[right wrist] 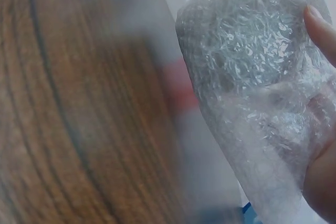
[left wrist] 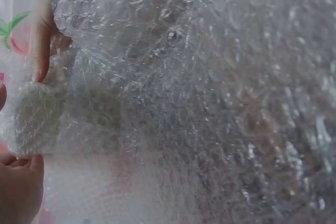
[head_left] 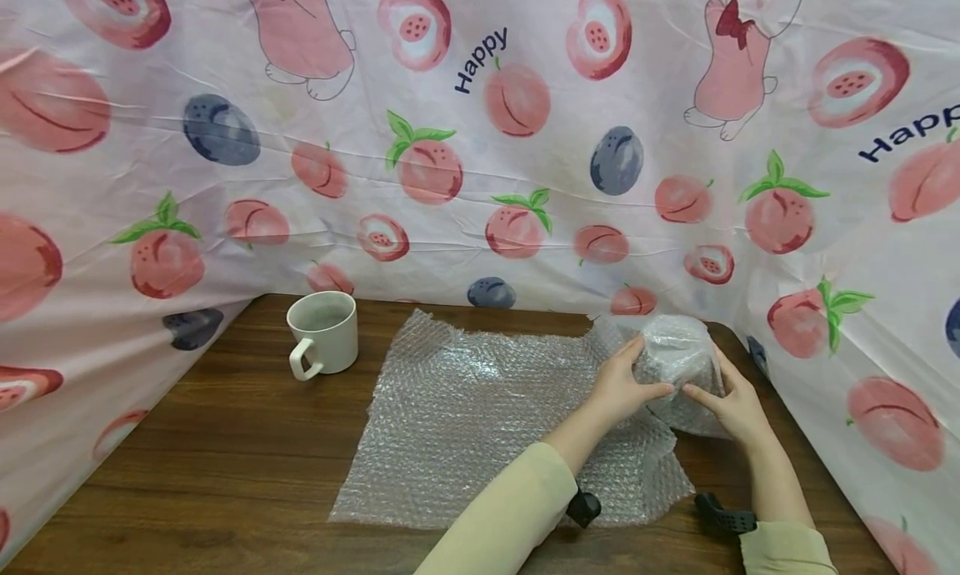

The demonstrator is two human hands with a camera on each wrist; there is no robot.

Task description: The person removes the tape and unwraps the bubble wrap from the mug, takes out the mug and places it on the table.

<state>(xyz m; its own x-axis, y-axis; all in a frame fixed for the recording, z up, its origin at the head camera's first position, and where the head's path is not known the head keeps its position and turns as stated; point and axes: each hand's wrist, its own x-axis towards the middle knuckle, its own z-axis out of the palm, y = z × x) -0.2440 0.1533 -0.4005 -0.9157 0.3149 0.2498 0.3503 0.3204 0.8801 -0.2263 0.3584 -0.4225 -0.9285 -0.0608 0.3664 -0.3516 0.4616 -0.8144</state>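
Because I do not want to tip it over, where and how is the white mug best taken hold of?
Probably by the handle, with the left hand once free, coming from the near left side. The white mug stands upright, and its handle juts toward the near left, facing away from the bubble wrap, so fingers may hook through its loop.

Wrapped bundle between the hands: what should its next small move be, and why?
Probably roll the wrapped bundle leftward along the bubble-wrap sheet: the left hand and right hand hold it at the sheet's right end, and a broad stretch lies spread to its left.
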